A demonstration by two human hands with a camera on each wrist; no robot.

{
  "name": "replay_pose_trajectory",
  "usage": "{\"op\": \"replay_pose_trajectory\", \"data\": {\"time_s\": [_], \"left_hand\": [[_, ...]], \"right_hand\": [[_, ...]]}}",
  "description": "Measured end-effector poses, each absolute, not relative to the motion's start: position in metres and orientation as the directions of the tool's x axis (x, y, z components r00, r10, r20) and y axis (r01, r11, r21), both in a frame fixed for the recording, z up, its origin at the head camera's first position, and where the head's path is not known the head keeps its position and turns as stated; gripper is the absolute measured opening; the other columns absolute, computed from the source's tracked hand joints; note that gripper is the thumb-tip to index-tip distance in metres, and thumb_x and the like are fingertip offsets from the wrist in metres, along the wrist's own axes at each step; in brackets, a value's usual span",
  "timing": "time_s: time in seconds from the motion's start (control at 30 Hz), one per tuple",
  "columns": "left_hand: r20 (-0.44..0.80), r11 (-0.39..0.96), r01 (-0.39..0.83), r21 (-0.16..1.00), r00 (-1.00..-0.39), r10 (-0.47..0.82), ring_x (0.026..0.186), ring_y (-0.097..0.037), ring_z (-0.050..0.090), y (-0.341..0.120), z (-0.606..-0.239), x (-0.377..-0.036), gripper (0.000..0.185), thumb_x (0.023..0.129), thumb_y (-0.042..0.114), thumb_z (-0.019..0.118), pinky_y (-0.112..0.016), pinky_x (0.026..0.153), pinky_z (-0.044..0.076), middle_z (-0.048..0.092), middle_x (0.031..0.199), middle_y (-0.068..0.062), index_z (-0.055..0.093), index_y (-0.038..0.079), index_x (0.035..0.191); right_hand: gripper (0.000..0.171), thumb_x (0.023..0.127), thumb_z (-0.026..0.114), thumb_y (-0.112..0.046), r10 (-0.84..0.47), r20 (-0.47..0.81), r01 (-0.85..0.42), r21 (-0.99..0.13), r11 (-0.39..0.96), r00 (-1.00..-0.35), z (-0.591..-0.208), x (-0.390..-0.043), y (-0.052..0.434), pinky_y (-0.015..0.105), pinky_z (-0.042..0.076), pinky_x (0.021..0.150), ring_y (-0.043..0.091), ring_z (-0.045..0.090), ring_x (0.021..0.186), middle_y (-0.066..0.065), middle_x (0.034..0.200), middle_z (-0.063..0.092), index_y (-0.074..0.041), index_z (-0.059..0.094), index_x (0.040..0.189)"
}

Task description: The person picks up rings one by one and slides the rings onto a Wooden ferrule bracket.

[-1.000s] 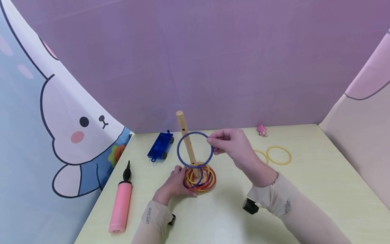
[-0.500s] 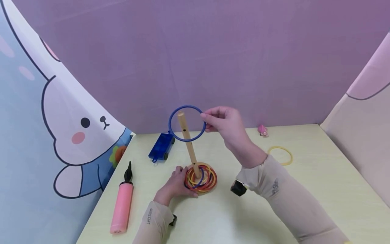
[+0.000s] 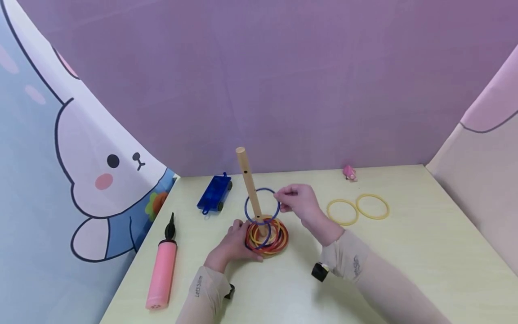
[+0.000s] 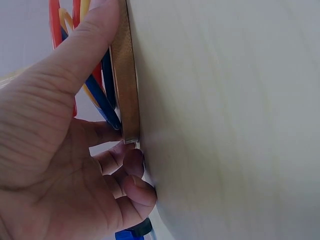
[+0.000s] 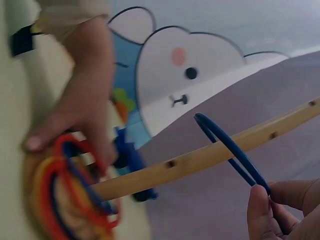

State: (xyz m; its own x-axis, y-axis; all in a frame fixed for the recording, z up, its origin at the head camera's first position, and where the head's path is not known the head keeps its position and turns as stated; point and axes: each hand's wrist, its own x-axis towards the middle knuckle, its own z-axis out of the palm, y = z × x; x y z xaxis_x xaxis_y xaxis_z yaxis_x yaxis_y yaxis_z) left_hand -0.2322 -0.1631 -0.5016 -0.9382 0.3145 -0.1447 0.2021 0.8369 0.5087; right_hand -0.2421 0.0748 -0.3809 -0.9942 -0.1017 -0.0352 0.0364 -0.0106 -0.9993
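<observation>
My right hand (image 3: 301,202) pinches a thin blue ring (image 5: 235,147) between thumb and fingertips. This ring encircles the wooden post (image 3: 248,180) of a ring-toss stand, low on its length and just above the pile in the head view. Red, yellow and blue rings (image 3: 281,245) lie heaped around the foot of the post. At the stand's left side, my left hand (image 3: 234,241) grips the wooden base (image 4: 127,85), with the thumb along the near side and fingers round the far edge. Part of the base is hidden under the heaped rings.
Two yellow rings, a nearer one (image 3: 342,224) and a farther one (image 3: 372,218), lie on the table right of the stand. A blue toy cart (image 3: 214,194) stands back left. A pink hand pump (image 3: 162,275) lies front left, and a small pink toy (image 3: 349,173) sits at the back.
My right hand first lifted the blue ring from in front of the post up to its top, then lowered it around the post. The left hand has stayed at the base.
</observation>
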Motion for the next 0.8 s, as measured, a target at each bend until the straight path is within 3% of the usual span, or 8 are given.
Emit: {"op": "replay_pose_trajectory", "data": {"time_s": [0.2,0.3,0.43,0.6,0.8], "left_hand": [[-0.12,0.831,0.219,0.51,-0.939,0.321,0.119,-0.031,0.04,-0.162,-0.502,-0.233,0.121,0.056,0.057,0.09,-0.05,0.101,0.041,0.037,0.132,-0.013,0.034,0.005,0.15],[-0.116,0.831,0.219,0.511,-0.941,0.318,0.118,-0.031,0.04,-0.162,-0.502,-0.232,0.121,0.056,0.055,0.09,-0.05,0.101,0.041,0.037,0.131,-0.014,0.034,0.004,0.149],[-0.126,0.835,0.207,0.511,-0.942,0.311,0.119,-0.031,0.04,-0.162,-0.503,-0.232,0.122,0.056,0.054,0.09,-0.05,0.102,0.04,0.036,0.132,-0.014,0.033,0.003,0.15],[-0.128,0.832,0.205,0.515,-0.942,0.311,0.119,-0.031,0.04,-0.162,-0.503,-0.232,0.121,0.056,0.054,0.09,-0.05,0.102,0.04,0.036,0.132,-0.014,0.033,0.002,0.15],[-0.131,0.837,0.205,0.507,-0.941,0.311,0.119,-0.03,0.04,-0.161,-0.503,-0.233,0.121,0.056,0.054,0.09,-0.05,0.102,0.04,0.036,0.133,-0.014,0.033,0.003,0.15]], "right_hand": [[0.015,0.087,0.069,0.001,-0.093,-0.094,0.089,-0.994,0.059,-0.991,-0.429,-0.239,0.082,0.035,0.058,0.066,0.018,0.064,0.061,0.021,0.087,0.068,0.012,0.066,0.097],[0.016,0.087,0.069,0.001,-0.069,-0.091,0.085,-0.993,0.084,-0.993,-0.446,-0.238,0.095,0.033,0.058,0.064,0.017,0.064,0.061,0.019,0.085,0.069,0.013,0.066,0.098],[0.017,0.087,0.068,0.0,-0.02,-0.078,0.074,-0.987,0.144,-0.997,-0.462,-0.239,0.12,0.03,0.057,0.061,0.014,0.064,0.059,0.018,0.085,0.069,0.012,0.066,0.099],[0.018,0.088,0.067,0.0,0.068,-0.052,0.068,-0.963,0.259,-0.996,-0.476,-0.242,0.164,0.03,0.057,0.06,0.016,0.065,0.06,0.027,0.093,0.068,0.013,0.066,0.1],[0.02,0.089,0.068,-0.007,0.184,-0.021,0.101,-0.894,0.437,-0.983,-0.488,-0.245,0.216,0.028,0.056,0.057,0.014,0.066,0.059,0.018,0.083,0.071,0.01,0.068,0.099]]}}
